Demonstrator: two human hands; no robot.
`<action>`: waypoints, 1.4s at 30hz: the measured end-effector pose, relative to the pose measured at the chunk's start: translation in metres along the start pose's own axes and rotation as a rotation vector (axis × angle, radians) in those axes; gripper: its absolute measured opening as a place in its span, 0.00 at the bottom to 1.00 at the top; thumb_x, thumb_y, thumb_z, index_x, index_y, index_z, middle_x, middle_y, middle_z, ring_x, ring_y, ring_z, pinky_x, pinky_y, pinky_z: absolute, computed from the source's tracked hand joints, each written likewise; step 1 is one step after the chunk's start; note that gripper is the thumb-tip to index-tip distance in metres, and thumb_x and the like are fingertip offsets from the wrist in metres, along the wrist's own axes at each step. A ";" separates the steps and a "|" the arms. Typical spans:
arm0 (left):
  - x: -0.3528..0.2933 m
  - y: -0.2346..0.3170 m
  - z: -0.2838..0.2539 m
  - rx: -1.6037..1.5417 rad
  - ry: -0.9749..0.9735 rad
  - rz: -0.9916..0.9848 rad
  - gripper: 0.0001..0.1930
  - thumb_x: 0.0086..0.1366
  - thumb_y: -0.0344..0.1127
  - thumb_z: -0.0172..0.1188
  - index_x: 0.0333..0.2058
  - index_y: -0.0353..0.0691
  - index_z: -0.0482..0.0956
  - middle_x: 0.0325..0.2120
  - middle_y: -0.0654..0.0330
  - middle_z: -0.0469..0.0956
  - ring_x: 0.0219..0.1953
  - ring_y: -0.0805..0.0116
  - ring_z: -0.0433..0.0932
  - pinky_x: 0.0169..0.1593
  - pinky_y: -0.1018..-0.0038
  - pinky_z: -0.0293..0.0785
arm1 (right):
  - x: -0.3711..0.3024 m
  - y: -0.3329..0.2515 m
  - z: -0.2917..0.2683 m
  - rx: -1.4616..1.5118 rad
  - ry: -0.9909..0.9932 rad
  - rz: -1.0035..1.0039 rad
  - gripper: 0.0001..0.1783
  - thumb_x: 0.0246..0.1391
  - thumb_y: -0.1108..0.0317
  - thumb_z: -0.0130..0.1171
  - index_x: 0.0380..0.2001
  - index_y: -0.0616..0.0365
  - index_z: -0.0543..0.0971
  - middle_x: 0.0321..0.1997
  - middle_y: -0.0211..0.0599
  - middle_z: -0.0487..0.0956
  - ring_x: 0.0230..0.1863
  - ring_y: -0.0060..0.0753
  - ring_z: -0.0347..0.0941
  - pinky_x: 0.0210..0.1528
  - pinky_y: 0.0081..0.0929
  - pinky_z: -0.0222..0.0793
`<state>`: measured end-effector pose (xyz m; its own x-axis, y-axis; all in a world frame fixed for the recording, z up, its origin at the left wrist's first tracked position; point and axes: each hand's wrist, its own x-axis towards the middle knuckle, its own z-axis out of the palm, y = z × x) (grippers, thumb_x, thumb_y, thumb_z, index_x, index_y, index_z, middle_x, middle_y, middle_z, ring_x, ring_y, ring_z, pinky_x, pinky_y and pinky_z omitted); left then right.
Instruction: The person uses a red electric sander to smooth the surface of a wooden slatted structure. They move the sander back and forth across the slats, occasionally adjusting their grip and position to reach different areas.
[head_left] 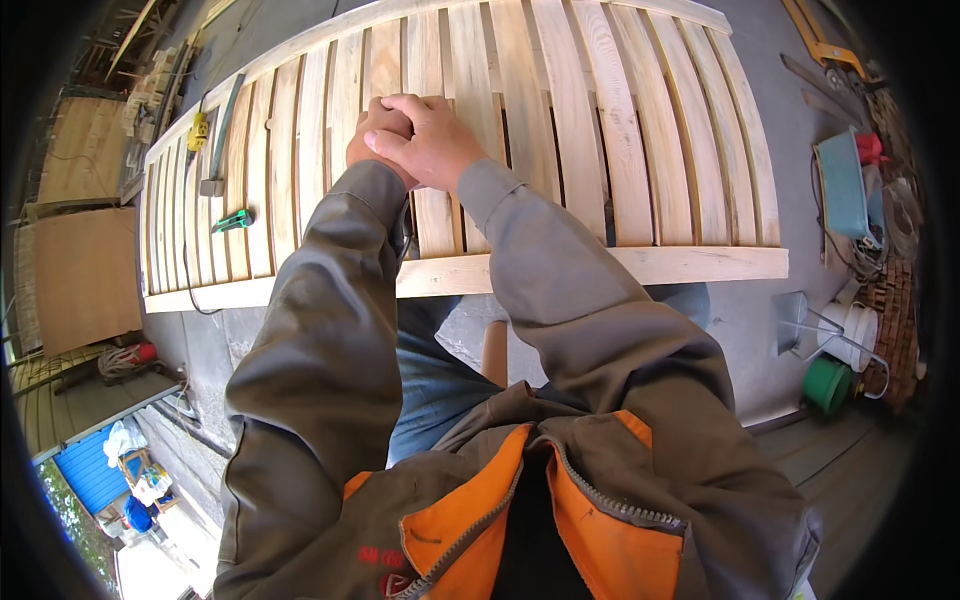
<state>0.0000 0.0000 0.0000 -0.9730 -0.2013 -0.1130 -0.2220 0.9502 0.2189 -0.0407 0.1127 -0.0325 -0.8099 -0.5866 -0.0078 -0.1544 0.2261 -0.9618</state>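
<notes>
Resting over the slats in the upper centre of the frame, the left hand [387, 119] sits beneath the right hand [438, 145], whose fingers and thumb fold closed around it. I cannot tell whether the left grasps anything underneath. Both arms reach straight out, so the stacked hold probably lets one hand brace the other.

The slatted wooden panel [625, 150] spans the upper half of the frame, its slats running away from the person and a pale front rail [690, 264] tying the near ends together. The spacing looks meant to leave long gaps.

At the left of the panel, a hammer [212, 187] lies with its handle along the slats, reaching the far edge. A green-handled tool [233, 221] lies crosswise just below it, which likely keeps it from dropping through a gap. A yellow-bodied item [198, 132] rests near the hammer; these seem parked aside, leaving the middle to the hands.

Containers gather at the right of the frame. A light-blue bin [840, 185] has a red object [872, 148] at its upper edge, whether inside or behind is unclear. Lower down are a white bucket [860, 335] and a green tub [828, 385]; their contents do not show.
</notes>
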 end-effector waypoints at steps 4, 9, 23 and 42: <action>-0.030 0.001 0.015 0.008 0.017 0.031 0.30 0.54 0.46 0.78 0.56 0.52 0.84 0.59 0.44 0.74 0.61 0.44 0.76 0.60 0.55 0.81 | -0.030 0.008 0.011 -0.019 0.013 -0.009 0.40 0.59 0.40 0.69 0.69 0.48 0.77 0.70 0.57 0.70 0.68 0.60 0.75 0.71 0.44 0.73; -0.059 0.002 0.019 -0.025 0.037 -0.025 0.27 0.55 0.46 0.77 0.55 0.52 0.85 0.59 0.45 0.74 0.60 0.45 0.75 0.60 0.57 0.81 | -0.057 0.002 0.020 -0.020 0.009 -0.033 0.40 0.59 0.40 0.69 0.69 0.48 0.77 0.70 0.57 0.70 0.67 0.62 0.76 0.71 0.45 0.73; -0.106 0.008 0.033 -0.014 0.032 -0.040 0.23 0.59 0.46 0.72 0.54 0.51 0.86 0.58 0.45 0.74 0.60 0.43 0.75 0.61 0.56 0.80 | -0.106 0.006 0.030 0.006 -0.023 -0.049 0.40 0.61 0.41 0.69 0.70 0.50 0.75 0.69 0.57 0.70 0.68 0.60 0.74 0.70 0.45 0.72; 0.024 -0.017 0.018 0.104 0.117 0.070 0.28 0.53 0.51 0.78 0.54 0.56 0.87 0.60 0.48 0.77 0.63 0.47 0.75 0.63 0.57 0.80 | 0.017 0.013 0.000 0.010 0.017 -0.047 0.40 0.61 0.38 0.69 0.70 0.46 0.76 0.69 0.55 0.70 0.66 0.56 0.77 0.66 0.43 0.78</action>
<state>-0.0181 -0.0165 -0.0236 -0.9879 -0.1543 0.0137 -0.1515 0.9811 0.1205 -0.0562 0.1060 -0.0452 -0.8115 -0.5828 0.0417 -0.1865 0.1906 -0.9638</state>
